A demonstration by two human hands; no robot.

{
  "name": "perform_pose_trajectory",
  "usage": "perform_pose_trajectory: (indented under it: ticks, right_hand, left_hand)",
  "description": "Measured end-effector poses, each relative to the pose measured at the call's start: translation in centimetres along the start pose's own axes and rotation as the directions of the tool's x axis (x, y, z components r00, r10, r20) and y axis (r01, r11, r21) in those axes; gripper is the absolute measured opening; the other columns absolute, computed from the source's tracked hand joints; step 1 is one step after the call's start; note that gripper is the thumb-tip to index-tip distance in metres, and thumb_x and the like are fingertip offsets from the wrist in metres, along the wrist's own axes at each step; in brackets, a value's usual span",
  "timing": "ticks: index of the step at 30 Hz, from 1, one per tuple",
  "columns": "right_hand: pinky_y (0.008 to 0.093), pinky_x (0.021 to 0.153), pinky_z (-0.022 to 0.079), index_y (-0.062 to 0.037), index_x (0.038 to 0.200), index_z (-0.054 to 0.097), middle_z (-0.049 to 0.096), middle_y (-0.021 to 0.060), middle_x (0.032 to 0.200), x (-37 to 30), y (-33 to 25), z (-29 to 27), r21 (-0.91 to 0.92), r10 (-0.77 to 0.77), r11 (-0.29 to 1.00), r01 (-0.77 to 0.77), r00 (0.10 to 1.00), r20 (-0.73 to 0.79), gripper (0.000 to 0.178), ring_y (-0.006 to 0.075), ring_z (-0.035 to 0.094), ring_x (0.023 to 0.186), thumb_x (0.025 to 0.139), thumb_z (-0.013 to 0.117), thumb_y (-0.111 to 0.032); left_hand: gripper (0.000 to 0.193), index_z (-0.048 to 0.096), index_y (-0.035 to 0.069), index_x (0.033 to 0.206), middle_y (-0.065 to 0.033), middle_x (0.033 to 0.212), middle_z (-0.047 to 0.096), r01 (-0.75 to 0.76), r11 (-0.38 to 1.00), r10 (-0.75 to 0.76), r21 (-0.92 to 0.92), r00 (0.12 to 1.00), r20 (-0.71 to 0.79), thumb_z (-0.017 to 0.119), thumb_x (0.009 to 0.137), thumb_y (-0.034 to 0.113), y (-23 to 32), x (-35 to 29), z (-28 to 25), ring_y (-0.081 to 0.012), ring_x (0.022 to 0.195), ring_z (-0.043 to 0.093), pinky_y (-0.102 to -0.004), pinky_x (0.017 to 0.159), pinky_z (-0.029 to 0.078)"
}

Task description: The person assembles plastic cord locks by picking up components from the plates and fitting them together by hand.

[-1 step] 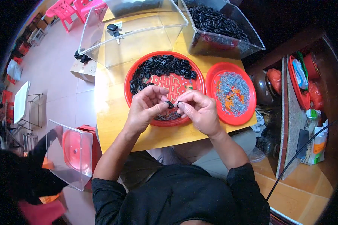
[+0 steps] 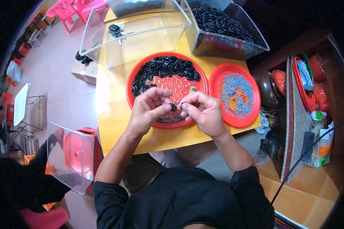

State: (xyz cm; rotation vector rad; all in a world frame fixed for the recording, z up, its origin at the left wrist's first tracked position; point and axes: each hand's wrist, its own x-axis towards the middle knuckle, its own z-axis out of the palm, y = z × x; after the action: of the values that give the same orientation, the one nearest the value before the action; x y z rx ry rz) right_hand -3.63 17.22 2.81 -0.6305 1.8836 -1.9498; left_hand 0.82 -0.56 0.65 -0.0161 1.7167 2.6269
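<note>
Over the near part of a round red tray [image 2: 129, 89], my left hand [image 2: 148, 108] is closed, pinching a small black plastic clip [image 2: 173, 107] with a hole in it. My right hand [image 2: 203, 112] is also closed, its thumb and forefinger gripping a thin silver screw [image 2: 178, 108] against the clip; a dark bit shows at those fingertips, too small to name. Black clips [image 2: 162, 66] of this kind fill the tray's far half. Grey screws [image 2: 172, 117] lie at its near edge, partly behind my hands. More grey screws [image 2: 237, 89] spread over a smaller red tray [image 2: 214, 82] on the right.
Across the yellow table [image 2: 118, 135] stand a clear plastic box [image 2: 149, 45] and another clear box [image 2: 233, 49] heaped with black clips. Keys [image 2: 116, 30] show through the first box. A clear lid [image 2: 72, 164] leans by a red container at left. A dark-clothed figure [image 2: 34, 179] is lower left.
Both hands keep nearly the same place and grip. At the lower left, the dark-clothed figure and the pink cloth beside it have shifted slightly.
</note>
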Motion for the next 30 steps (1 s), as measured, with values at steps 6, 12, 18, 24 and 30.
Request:
perform_pose_trajectory:
  ticks: [6,12,18,24,30]
  right_hand:
    - [0.0173,0.047,0.045,-0.0018,0.087,0.058,0.057,0.0001,0.069,0.6,-1.3,-0.5,0.028,0.179,0.983,-0.179,0.984,-0.008,0.005,0.0039,0.053,0.056,0.083,0.058,-0.005]
    - [0.0172,0.045,0.042,-0.0022,0.087,0.059,0.057,-0.0004,0.068,0.7,-1.7,-0.1,-0.062,0.144,0.988,-0.144,0.99,-0.007,0.005,0.0026,0.05,0.053,0.082,0.059,-0.005]
    - [0.0181,0.051,0.041,-0.0003,0.083,0.06,0.057,-0.0017,0.068,0.8,-1.7,0.6,-0.157,0.064,0.985,-0.067,0.998,-0.019,0.005,0.0017,0.049,0.058,0.082,0.06,-0.005]
    - [0.0159,0.043,0.038,0.0001,0.086,0.062,0.057,-0.0006,0.065,1.0,-1.2,0.8,-0.22,-0.013,0.975,0.025,0.998,0.054,0.006,0.0015,0.048,0.05,0.081,0.059,-0.001]
    - [0.0161,0.043,0.039,0.0006,0.089,0.062,0.057,-0.0002,0.065,1.0,-1.0,0.9,-0.225,-0.031,0.973,0.048,0.997,0.077,0.008,0.0021,0.048,0.051,0.082,0.058,-0.002]
  left_hand:
    - [0.02,0.056,0.0,0.095,-0.0052,0.077,0.06,0.045,0.997,-0.042,-0.055,0.997,0.064,0.064,0.076,-0.001,-0.4,0.0,-0.4,-0.0108,0.064,0.058,-0.0219,0.056,0.048]
    - [0.018,0.058,0.0,0.092,-0.0045,0.076,0.061,0.057,0.996,-0.055,-0.064,0.998,0.032,0.065,0.075,0.0,-0.6,-0.2,-0.5,-0.0104,0.064,0.059,-0.0217,0.056,0.049]
    - [0.017,0.059,0.001,0.091,-0.0037,0.075,0.061,0.05,0.995,-0.047,-0.083,0.998,0.04,0.065,0.075,0.0,-0.7,-0.4,-0.6,-0.0096,0.065,0.059,-0.0211,0.058,0.05]
    - [0.017,0.059,0.002,0.091,-0.0034,0.076,0.061,0.031,0.995,-0.027,-0.096,0.999,0.034,0.065,0.076,0.0,-0.8,-0.5,-0.5,-0.0093,0.065,0.059,-0.0207,0.059,0.05]
    - [0.015,0.058,0.002,0.09,-0.0035,0.077,0.061,0.045,0.994,-0.042,-0.1,0.999,0.035,0.064,0.076,-0.001,-1.0,-0.5,-0.5,-0.0097,0.066,0.059,-0.0206,0.059,0.05]
